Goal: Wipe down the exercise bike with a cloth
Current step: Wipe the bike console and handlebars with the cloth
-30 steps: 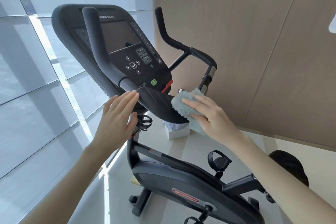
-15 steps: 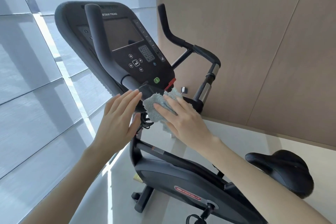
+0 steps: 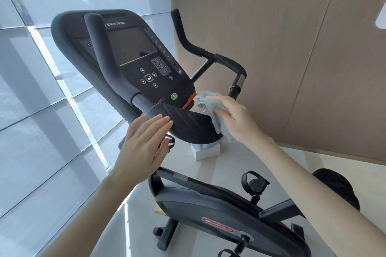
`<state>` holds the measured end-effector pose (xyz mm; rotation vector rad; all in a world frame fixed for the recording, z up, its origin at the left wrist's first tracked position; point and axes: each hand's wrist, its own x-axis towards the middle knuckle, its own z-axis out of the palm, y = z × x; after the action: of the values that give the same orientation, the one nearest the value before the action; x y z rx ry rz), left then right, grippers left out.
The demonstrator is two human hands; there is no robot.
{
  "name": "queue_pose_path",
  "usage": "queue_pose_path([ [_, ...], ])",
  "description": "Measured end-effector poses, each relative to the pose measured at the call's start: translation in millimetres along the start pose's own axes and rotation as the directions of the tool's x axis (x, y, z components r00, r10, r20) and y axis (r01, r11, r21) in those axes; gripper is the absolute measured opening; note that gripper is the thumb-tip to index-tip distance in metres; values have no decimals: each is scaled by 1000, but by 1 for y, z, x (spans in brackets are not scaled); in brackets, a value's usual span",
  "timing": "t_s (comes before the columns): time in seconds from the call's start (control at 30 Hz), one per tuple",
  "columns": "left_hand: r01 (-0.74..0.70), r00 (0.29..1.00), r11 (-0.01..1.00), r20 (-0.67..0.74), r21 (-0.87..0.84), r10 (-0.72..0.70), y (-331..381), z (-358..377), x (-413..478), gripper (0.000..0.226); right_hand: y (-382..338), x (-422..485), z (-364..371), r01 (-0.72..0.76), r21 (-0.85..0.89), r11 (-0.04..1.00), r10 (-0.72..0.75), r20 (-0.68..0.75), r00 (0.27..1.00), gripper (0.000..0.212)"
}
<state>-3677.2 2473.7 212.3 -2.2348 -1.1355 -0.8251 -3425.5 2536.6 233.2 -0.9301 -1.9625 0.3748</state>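
A black exercise bike (image 3: pixel 208 210) fills the view, with a tilted console (image 3: pixel 133 48) and a ribbed black tray (image 3: pixel 186 123) below it. My right hand (image 3: pixel 236 119) grips a grey-blue cloth (image 3: pixel 208 102) against the tray's right end, just under the console's red tab. My left hand (image 3: pixel 144 146) lies with straight fingers against the tray's left end, beside the near handlebar (image 3: pixel 104 56). The far handlebar (image 3: pixel 188 41) rises behind the console.
A glass wall with blinds (image 3: pixel 31 110) runs along the left and a wood-panelled wall (image 3: pixel 292 48) stands behind. A small white box (image 3: pixel 206 152) sits on the pale floor under the tray. A pedal (image 3: pixel 254 183) and the black saddle (image 3: pixel 340 190) lie lower right.
My right hand has swept the cloth from the tray's left part back to its right end. The left hand has stayed at the tray's left end. The view has shifted.
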Motion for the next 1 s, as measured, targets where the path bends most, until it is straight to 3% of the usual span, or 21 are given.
queue_pose_path([
  [0.1,4,1000,1000,-20,-14,-4,-3,-1,-2,36,-31,44,22,-7,62,998,-4,164,987,32],
  [0.2,18,998,1000,-57,-18,-19,-9,-7,-4,35,-48,73,48,-66,55,996,40,383,923,32],
  [0.3,28,996,1000,-85,-9,-29,-15,-12,-7,35,-44,79,55,-86,20,996,66,476,877,33],
  [0.6,4,997,1000,-75,-24,-6,-19,-11,0,36,-21,45,34,-14,-128,992,67,413,908,41],
  [0.87,-35,995,999,-94,-24,32,-13,-2,12,34,-9,5,12,121,-180,976,-56,329,943,38],
  [1.0,-16,995,1000,-101,-15,14,-1,1,22,33,13,-11,-13,68,-159,985,-9,346,938,35],
])
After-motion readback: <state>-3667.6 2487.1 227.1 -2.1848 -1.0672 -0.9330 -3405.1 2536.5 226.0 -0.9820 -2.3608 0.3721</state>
